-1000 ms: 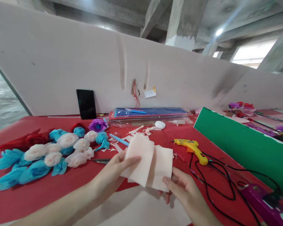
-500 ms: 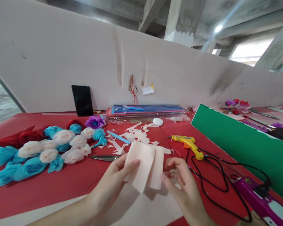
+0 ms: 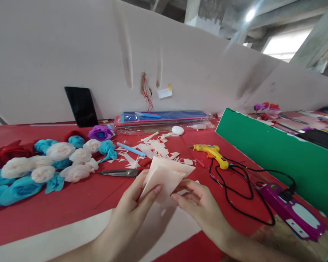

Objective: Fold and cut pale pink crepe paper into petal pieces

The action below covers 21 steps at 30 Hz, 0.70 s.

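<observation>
A folded piece of pale pink paper [image 3: 164, 180], several layers thick, is held above the table in front of me. My left hand [image 3: 131, 205] grips it from the left, thumb across the front layer and the other fingers behind. On the right, my right hand [image 3: 200, 202] pinches the paper's lower right edge between thumb and fingers; its other fingertips are partly hidden. Scissors [image 3: 120, 173] lie just beyond my left hand. Behind the paper are pale pink scraps [image 3: 157, 147] and a light blue pen [image 3: 131, 149].
Blue, white and red fabric-like flowers [image 3: 61, 151] cover the left side. A yellow glue gun [image 3: 211, 151] lies right, its black cord looping to a purple power strip [image 3: 292, 211]. A green board [image 3: 273, 156] stands beyond. A black tablet [image 3: 82, 106] leans on the wall.
The paper layers, fanned apart before, now overlap more and tilt with a fold at the top. My right hand has moved left and closed on the edge. The view has shifted slightly.
</observation>
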Tool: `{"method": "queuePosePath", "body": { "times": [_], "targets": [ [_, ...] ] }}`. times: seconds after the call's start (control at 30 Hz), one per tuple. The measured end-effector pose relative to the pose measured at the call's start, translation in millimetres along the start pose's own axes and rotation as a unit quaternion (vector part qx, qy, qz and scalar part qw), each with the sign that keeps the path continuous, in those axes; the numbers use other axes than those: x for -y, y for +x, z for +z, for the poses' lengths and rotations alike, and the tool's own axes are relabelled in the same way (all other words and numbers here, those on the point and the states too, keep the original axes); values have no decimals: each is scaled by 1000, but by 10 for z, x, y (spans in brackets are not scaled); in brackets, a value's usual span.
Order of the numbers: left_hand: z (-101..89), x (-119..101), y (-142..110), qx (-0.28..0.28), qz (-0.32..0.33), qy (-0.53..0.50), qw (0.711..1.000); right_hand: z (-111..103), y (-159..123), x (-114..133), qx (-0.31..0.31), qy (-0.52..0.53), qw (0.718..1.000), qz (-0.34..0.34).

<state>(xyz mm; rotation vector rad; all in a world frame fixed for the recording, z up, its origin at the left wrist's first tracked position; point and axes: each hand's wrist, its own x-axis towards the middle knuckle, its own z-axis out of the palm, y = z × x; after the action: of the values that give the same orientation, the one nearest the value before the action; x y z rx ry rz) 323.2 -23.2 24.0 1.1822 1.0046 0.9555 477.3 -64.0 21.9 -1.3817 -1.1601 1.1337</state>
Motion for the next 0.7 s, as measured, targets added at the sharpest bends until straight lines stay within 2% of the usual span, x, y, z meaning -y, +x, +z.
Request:
{"method": "queuePosePath", "body": {
  "times": [0.13,0.27,0.43,0.6,0.63,0.7],
  "targets": [
    [-10,74,-44,-27,-34,39,998,-1,-16,11,10,51,998,23],
    [-64,108,-24,10,-13,64,998,-9,-37,31,49,71,996,8],
    [-114,110,11,104,4,65,992,-22,-40,56,74,92,993,3],
    [-119,118,-57,56,-12,59,997,-16,-46,72,83,124,989,25],
    [-118,105,-63,60,-22,55,996,-16,-45,68,86,128,988,26],
    [-117,72,-54,107,-28,42,993,-21,-36,50,76,132,988,19]
  ]
}}
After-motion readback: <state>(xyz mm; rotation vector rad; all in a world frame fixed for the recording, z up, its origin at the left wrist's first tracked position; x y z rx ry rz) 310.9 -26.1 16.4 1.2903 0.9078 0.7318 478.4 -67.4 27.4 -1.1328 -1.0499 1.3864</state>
